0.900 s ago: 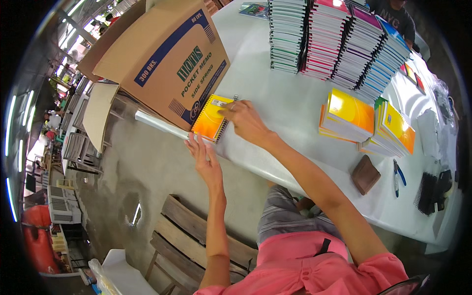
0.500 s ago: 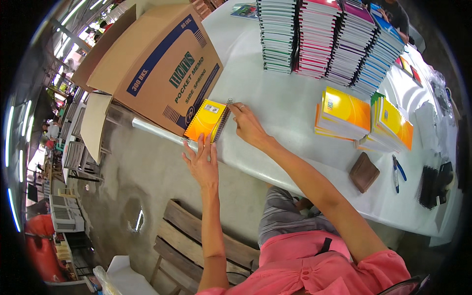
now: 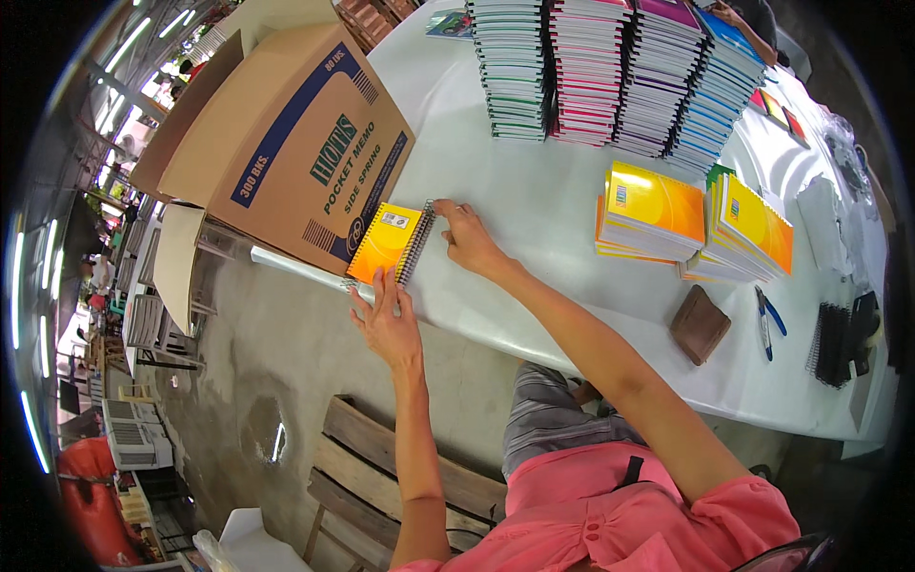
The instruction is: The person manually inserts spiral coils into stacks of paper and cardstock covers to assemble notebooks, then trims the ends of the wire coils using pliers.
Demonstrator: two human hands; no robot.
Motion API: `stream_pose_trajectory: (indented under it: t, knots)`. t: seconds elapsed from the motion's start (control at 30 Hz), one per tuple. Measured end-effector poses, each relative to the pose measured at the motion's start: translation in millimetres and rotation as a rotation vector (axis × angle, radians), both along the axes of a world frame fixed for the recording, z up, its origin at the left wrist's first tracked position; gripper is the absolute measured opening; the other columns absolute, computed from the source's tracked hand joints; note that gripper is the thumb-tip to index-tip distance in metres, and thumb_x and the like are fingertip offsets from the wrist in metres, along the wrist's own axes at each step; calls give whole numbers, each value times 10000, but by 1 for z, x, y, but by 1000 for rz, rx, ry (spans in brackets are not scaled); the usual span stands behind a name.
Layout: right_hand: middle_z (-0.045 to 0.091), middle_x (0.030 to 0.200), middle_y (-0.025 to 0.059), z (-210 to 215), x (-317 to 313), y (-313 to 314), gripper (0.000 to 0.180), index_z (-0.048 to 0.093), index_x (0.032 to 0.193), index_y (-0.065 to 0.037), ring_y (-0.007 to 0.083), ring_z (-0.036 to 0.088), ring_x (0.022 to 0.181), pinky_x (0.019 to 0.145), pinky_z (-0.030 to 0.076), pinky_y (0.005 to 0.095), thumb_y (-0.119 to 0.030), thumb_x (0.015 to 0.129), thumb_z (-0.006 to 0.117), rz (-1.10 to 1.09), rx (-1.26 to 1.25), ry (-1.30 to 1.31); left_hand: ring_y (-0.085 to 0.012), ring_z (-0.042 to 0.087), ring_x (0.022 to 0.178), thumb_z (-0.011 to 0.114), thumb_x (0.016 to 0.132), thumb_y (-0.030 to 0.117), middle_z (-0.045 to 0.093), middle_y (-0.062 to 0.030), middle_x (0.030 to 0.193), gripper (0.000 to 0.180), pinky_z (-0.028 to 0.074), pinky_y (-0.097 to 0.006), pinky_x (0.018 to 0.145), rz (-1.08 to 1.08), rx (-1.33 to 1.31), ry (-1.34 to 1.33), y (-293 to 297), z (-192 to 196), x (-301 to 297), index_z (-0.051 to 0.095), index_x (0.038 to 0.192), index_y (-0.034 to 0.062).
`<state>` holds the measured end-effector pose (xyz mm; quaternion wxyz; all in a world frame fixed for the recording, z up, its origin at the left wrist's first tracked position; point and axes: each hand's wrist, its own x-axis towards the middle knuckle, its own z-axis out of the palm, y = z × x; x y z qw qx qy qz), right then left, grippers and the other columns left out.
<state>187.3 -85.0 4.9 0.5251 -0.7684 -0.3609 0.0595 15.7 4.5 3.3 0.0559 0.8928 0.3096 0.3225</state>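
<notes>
A small stack of yellow-orange spiral memo pads [image 3: 385, 238] lies at the table's near edge, against the big carton. Spiral wire [image 3: 416, 250] runs along the stack's right side. My left hand [image 3: 391, 329] rests its outstretched fingertips on the near end of the top pad, thumb apart. At the far right corner, my right hand [image 3: 469, 240] has its fingers bent together at the end of the wire. The exact grip of those fingertips is too small to see clearly.
An open cardboard carton [image 3: 295, 162] stands on the left. Tall stacks of spiral notebooks [image 3: 591, 76] rise at the back, with more yellow memo pads [image 3: 658, 205] nearer. A brown wallet-like block [image 3: 701, 324], blue-handled pliers [image 3: 765, 319] and black wire coils [image 3: 831, 343] lie right. A wooden chair [image 3: 372, 477] stands below.
The whole view has shifted slightly. At the pads' far corner, my right fingers have drawn in closer to the wire's end. My left fingertips stay on the near end.
</notes>
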Motion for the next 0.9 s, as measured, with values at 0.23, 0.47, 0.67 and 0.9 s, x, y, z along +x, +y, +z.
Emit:
stream_pose_trajectory:
  t: [0.23,0.47,0.67,0.9]
  knots:
    - [569,1216,185,61,-51,-75,464,545,1191,20,347,508,1157,972,428,438,110,738,589,-69,28,-471,-442,280,1419,571,947,209,507,-1,1449,432,216,-626,1116,19,80,24,-1,0,-7,549,1376,254]
    - [628,1109,115,101,-34,-252,337,651,1072,11,304,566,1066,927,453,426,8,736,630,-780,-300,-812,-362,275,1444,577,963,140,449,-114,1490,471,265,-495,1135,-379,-218,-260,-76,49,18,489,1425,101]
    - [647,1105,97,78,-24,-285,383,658,1073,-3,272,602,1011,887,485,397,40,693,650,-572,-295,-929,-314,428,1364,549,999,254,463,-199,1451,487,353,-429,1108,-652,-1309,-244,-146,66,48,467,1406,-1]
    - [639,1074,88,90,-92,-298,352,657,1034,3,251,597,1012,894,481,383,-53,686,650,-272,-253,-914,-311,504,1295,465,1020,379,462,-185,1437,598,446,-475,1052,-923,-2344,84,-160,67,67,325,1468,9]
